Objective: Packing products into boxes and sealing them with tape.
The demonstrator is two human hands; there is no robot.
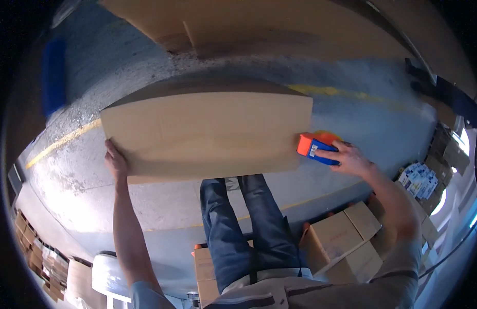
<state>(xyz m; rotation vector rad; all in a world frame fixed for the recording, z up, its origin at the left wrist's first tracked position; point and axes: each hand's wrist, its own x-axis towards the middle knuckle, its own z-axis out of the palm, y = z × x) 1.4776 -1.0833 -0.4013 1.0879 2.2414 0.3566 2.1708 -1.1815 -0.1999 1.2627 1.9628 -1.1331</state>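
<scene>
A long brown cardboard box [207, 129] spans the space in front of my legs, one broad plain face toward me. My left hand [116, 160] grips its left edge, fingers bent round the side. In my right hand [349, 158] is an orange and blue tape dispenser [321, 148], held just beside the box's right end. Whether the dispenser touches the cardboard I cannot tell. An orange round part shows behind its blue body. The underside of the box is hidden.
Behind me stand several cardboard boxes [336, 237] and a white wrapped roll [108, 275]. A large cardboard piece [259, 31] fills the far side. Yellow lines [63, 141] cross the concrete floor. A dark-clothed leg of another person [449, 95] shows at the far right.
</scene>
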